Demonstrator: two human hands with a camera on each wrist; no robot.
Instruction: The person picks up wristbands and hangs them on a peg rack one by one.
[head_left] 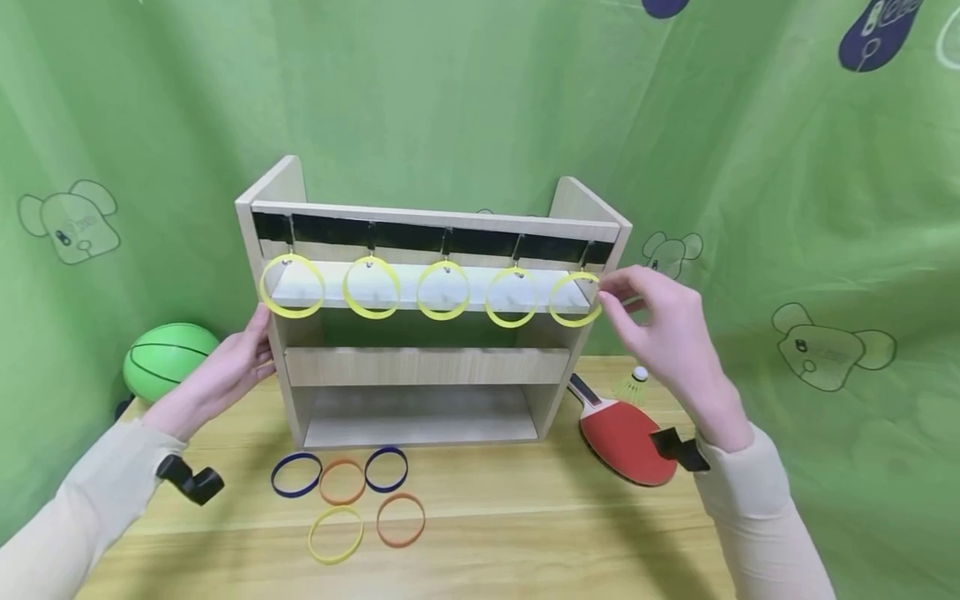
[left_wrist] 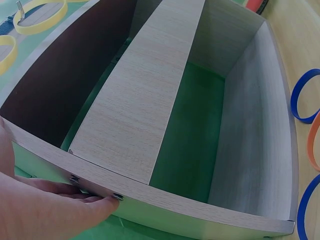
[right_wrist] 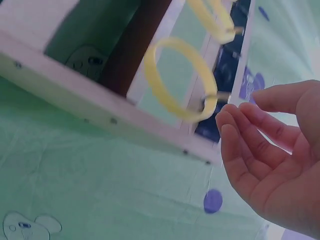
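Several yellow wristbands hang in a row from hooks on the black strip [head_left: 408, 237] of a light wooden shelf [head_left: 427, 367]. My right hand [head_left: 667, 329] is raised beside the rightmost yellow wristband [head_left: 567, 323]. In the right wrist view its thumb and fingers are apart and hold nothing, with the fingertips close to that band's hook. My left hand [head_left: 228, 367] rests against the outer left side of the shelf. The left wrist view has its fingers lying along the side panel [left_wrist: 165, 200].
On the table before the shelf lie two blue wristbands [head_left: 296, 495], two orange wristbands [head_left: 400, 544] and a yellow wristband [head_left: 335, 560]. A green ball [head_left: 171, 358] sits at left. A red table tennis paddle [head_left: 630, 442] and a shuttlecock [head_left: 640, 373] lie right. Behind hangs a green curtain [head_left: 427, 100].
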